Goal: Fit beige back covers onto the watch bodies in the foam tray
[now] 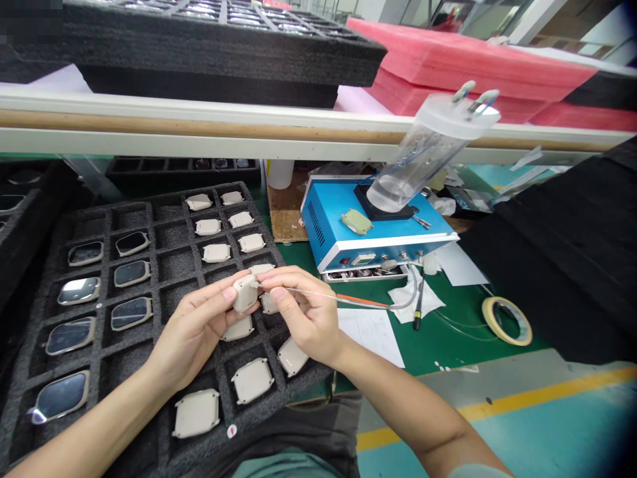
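Note:
A beige smartwatch case [245,295] is pinched between the thumb and fingers of my left hand [199,325], tilted up above the foam tray. My right hand [306,312] closes on a thin clear tube [318,293], whose tip meets the case's upper right edge; my fingers partly hide the contact. Beneath my hands, the black foam tray [174,267] holds several beige cases [253,380] in its right compartments. Watch cases with dark glass faces [130,273] lie in its left compartments.
A blue machine [318,219] carries a tilted clear cylinder [413,156] and a greenish watch case [357,222]. On the green bench lie a black pen-like tool [419,305], white tissue [405,299], paper [373,335] and a tape roll [506,320]. Foam trays [223,56] fill the shelf above.

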A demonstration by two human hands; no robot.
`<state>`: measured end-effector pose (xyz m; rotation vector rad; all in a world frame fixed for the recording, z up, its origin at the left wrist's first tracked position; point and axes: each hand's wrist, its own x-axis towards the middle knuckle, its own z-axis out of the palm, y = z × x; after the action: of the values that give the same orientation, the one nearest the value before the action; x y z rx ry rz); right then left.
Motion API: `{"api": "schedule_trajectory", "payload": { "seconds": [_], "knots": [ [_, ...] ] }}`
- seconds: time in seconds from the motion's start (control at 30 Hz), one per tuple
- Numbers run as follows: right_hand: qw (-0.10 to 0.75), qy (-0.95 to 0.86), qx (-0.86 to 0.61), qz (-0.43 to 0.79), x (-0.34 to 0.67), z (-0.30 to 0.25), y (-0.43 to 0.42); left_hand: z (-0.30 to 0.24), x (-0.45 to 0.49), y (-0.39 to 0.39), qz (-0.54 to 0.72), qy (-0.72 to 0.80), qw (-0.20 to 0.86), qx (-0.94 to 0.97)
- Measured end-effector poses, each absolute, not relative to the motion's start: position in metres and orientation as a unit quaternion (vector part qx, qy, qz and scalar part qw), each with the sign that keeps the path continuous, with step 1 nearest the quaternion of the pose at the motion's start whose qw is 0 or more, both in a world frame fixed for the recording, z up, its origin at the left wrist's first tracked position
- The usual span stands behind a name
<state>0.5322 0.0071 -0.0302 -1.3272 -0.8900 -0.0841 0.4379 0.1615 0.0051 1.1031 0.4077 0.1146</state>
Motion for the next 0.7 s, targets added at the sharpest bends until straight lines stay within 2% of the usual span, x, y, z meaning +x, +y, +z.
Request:
{"api": "schedule_trajectory", "payload": {
  "seconds": [0.2,0.37,0.53,0.7],
  "knots": [
    [0.693,-0.395,-0.603,-0.021,0.530,-0.034,0.005,0.002,0.437,0.163,0.058,0.194,0.838,0.507],
    [0.727,-0.293,-0.621,0.012,0.526,-0.043,0.004,-0.001,0.436,0.163,0.068,0.182,0.866,0.461],
    [0.638,-0.329,-0.694,0.056,0.526,-0.039,0.007,-0.002,0.436,0.164,0.055,0.187,0.882,0.429],
    [0.624,-0.357,-0.692,0.060,0.525,-0.032,0.008,-0.002,0.436,0.162,0.054,0.180,0.880,0.436]
  ]
}}
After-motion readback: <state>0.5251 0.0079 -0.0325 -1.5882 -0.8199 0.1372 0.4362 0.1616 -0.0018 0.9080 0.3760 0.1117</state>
